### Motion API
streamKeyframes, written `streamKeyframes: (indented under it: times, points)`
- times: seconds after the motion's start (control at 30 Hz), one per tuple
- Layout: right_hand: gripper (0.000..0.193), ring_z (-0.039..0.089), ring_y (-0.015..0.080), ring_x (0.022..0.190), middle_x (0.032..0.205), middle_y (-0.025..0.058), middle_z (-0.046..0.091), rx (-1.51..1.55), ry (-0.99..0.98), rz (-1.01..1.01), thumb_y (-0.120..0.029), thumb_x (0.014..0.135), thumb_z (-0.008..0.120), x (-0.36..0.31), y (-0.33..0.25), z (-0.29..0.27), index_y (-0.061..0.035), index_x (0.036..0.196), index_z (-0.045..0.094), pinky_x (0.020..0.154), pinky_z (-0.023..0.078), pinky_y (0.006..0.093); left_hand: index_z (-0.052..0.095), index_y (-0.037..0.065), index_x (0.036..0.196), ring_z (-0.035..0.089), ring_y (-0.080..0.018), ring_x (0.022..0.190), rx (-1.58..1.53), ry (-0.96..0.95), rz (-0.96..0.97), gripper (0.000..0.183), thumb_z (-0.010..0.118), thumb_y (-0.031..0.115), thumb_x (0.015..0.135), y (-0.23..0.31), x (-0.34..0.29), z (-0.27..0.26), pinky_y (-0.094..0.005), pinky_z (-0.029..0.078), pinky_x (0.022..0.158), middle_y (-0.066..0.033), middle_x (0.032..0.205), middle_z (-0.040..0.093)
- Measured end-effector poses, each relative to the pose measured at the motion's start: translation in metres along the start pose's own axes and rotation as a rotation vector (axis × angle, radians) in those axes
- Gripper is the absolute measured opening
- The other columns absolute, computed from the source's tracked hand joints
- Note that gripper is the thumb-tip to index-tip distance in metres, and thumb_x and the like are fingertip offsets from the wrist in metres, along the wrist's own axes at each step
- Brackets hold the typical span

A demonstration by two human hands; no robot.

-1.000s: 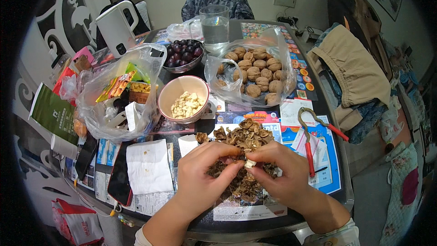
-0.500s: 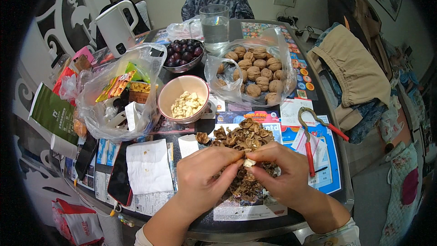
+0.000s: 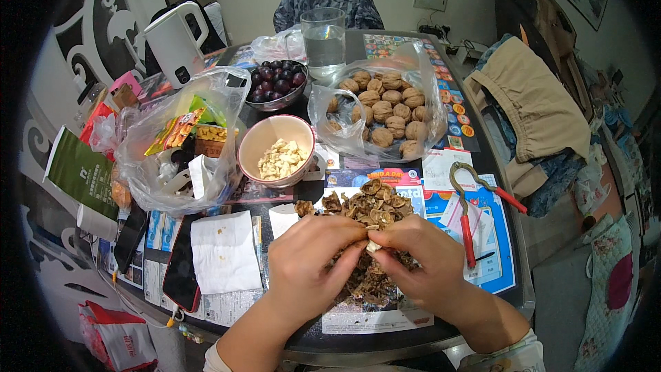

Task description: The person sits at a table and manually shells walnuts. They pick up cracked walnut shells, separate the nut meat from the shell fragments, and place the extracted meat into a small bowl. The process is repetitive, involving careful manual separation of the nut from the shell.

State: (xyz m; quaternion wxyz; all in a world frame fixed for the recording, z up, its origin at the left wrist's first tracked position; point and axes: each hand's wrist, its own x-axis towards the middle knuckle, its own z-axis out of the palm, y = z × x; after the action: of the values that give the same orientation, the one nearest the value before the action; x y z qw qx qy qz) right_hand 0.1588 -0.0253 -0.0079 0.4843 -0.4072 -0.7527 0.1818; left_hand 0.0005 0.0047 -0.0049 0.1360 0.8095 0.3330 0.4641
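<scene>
Over a heap of broken walnut shells (image 3: 382, 200), both hands meet with their fingertips pinched together. Between the right thumb and index finger of my right hand (image 3: 425, 256) shows a pale piece of walnut kernel (image 3: 372, 246). The fingers of my left hand (image 3: 308, 258) are closed against the same piece from the other side; its tips are partly hidden. Beyond them stands a cream bowl (image 3: 261, 134) with a red rim, holding peeled walnut kernels (image 3: 282, 158). Whole walnuts (image 3: 394, 107) fill a clear plastic bag farther back. A red-handled nutcracker (image 3: 466, 227) lies to the right.
A plastic bag (image 3: 144, 186) with snack packets stands left, near a white kettle (image 3: 172, 41). Behind are a bowl of dark fruit (image 3: 279, 83) and a glass of water (image 3: 323, 41). A white tissue (image 3: 224, 251) and a phone (image 3: 182, 275) lie left of my hands.
My hands stay pinched on the kernel piece over the shells, with only a slight shift of the fingers. Nothing else has visibly moved.
</scene>
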Motion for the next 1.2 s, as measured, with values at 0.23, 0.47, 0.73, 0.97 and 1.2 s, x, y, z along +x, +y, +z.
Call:
streamKeyframes:
  times: [0.23, 0.47, 0.73, 0.97, 1.2]
  points:
    - [0.024, 0.056, 0.0271, 0.071, 0.079, 0.0127, 0.055, 0.023, -0.006, -0.013, 0.001, 0.068, 0.062, 0.0, 0.001, 0.001, -0.0004, 0.091, 0.054, 0.062, 0.045, 0.0329, 0.057, 0.003, 0.072, 0.055, -0.0221, 0.061, 0.082, 0.001, 0.115, 0.017, 0.065, -0.001, 0.057, 0.0, 0.0, 0.0, -0.0289, 0.045, 0.053, -0.0068, 0.072, 0.058]
    - [0.024, 0.057, 0.0243, 0.072, 0.08, 0.0104, 0.057, 0.128, -0.008, 0.044, 0.0, 0.069, 0.062, 0.001, 0.0, -0.002, -0.0045, 0.092, 0.057, 0.063, 0.046, 0.0304, 0.053, 0.001, 0.071, 0.054, -0.0211, 0.06, -0.083, 0.039, -0.073, 0.014, 0.061, -0.002, 0.06, -0.003, -0.002, 0.001, -0.0273, 0.044, 0.055, -0.009, 0.07, 0.056]
    - [0.024, 0.058, 0.0211, 0.075, 0.083, 0.0093, 0.058, 0.231, 0.008, 0.142, -0.001, 0.069, 0.063, 0.001, -0.002, -0.007, -0.0051, 0.092, 0.058, 0.066, 0.046, 0.0278, 0.054, -0.001, 0.076, 0.053, -0.0145, 0.062, -0.305, -0.065, -0.207, 0.008, 0.059, 0.001, 0.07, -0.009, -0.004, -0.006, -0.0241, 0.042, 0.059, -0.0082, 0.069, 0.055]
    - [0.022, 0.059, 0.0206, 0.078, 0.084, 0.0093, 0.059, 0.325, 0.049, 0.216, -0.003, 0.069, 0.065, -0.003, 0.004, 0.0, -0.0049, 0.09, 0.058, 0.068, 0.046, 0.028, 0.058, 0.0, 0.08, 0.056, -0.0141, 0.063, -0.408, 0.042, -0.394, 0.012, 0.062, 0.003, 0.068, -0.001, -0.004, -0.002, -0.0238, 0.043, 0.059, -0.0083, 0.071, 0.058]
    - [0.022, 0.06, 0.0203, 0.075, 0.082, 0.0097, 0.06, 0.245, 0.042, 0.169, -0.003, 0.068, 0.066, -0.003, 0.002, 0.001, -0.0043, 0.089, 0.058, 0.066, 0.047, 0.0271, 0.06, 0.001, 0.077, 0.057, -0.018, 0.06, -0.24, -0.034, -0.33, 0.014, 0.066, 0.006, 0.065, 0.001, -0.004, -0.004, -0.0258, 0.044, 0.056, -0.0085, 0.068, 0.058]
